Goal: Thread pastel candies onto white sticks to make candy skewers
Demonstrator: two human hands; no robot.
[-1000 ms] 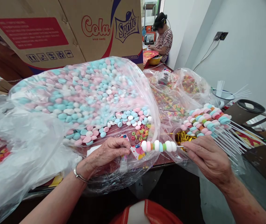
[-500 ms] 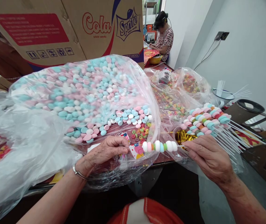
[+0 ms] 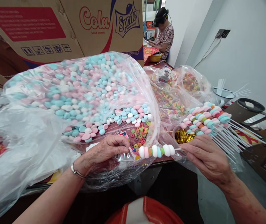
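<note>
In my right hand, thumb and fingers pinch the bare white stick of a marshmallow skewer. The skewer lies level, threaded with white, pink and blue marshmallows and small green and orange gummy rings. My left hand, a bangle at its wrist, pinches a small clear plastic bag with a colourful print. The skewer's left end is right at this bag; I cannot tell whether it is inside. Behind them, loose marshmallows and gummy rings spill from large clear bags.
A big bag of marshmallows stands before a carton. To the right lie finished skewers, gold twist ties, a bowl of sticks and a dark mug. Behind, another person sits working.
The skewer has shifted slightly left and down, closer to my left hand. The printed side of the small bag, facing up before, is now turned and less visible.
</note>
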